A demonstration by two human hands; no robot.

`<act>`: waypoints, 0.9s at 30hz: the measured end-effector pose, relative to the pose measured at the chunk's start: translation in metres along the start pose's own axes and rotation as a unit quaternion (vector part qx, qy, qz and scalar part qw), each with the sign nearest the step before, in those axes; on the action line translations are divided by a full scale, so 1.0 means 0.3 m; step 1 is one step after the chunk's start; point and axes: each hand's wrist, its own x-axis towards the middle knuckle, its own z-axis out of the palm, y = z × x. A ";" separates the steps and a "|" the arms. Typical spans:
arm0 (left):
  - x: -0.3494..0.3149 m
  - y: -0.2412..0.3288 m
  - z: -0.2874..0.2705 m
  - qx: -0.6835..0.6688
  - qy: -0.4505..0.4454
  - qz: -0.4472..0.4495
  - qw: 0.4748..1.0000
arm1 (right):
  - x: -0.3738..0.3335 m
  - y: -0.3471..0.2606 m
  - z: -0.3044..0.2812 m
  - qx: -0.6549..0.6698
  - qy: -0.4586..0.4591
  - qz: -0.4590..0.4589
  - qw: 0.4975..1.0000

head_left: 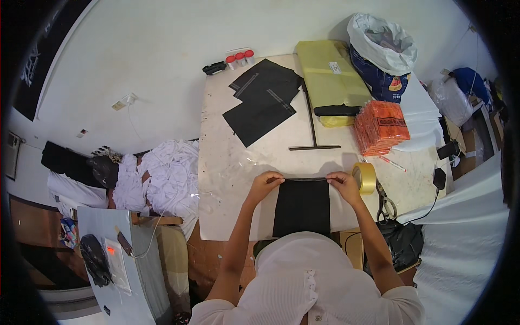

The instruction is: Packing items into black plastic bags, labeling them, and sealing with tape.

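Note:
A flat black rectangular sheet or bag (301, 208) lies at the near edge of the table, its lower end close to my body. At its far left corner, the fingers of my left hand (266, 185) are pinched on the top edge. My right hand (343, 185) pinches the far right corner in the same way, so the top edge is stretched straight between them. A roll of yellowish tape (364, 178) stands just right of my right hand. Beyond my hands lie several similar black pieces (260, 118), overlapping, with pale printed strips.
Black-handled scissors (385, 205) lie right of my right forearm. Farther back are a metal T-shaped ruler (312, 130), a stack of orange packets (381, 128), a yellow package (330, 76) and a large bag (379, 54). Red-capped containers (240, 58) stand at the table's back edge.

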 end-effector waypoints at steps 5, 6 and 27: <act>-0.008 -0.018 -0.009 -0.031 -0.014 -0.005 0.999 | -0.004 -0.014 -0.002 -0.020 -0.009 -0.008 1.000; -0.011 -0.023 -0.011 -0.047 -0.023 -0.021 0.998 | -0.006 -0.013 -0.003 -0.022 -0.013 -0.007 1.000; -0.042 -0.007 -0.020 0.015 -0.079 0.050 0.996 | -0.050 -0.034 -0.010 -0.064 -0.034 -0.037 0.997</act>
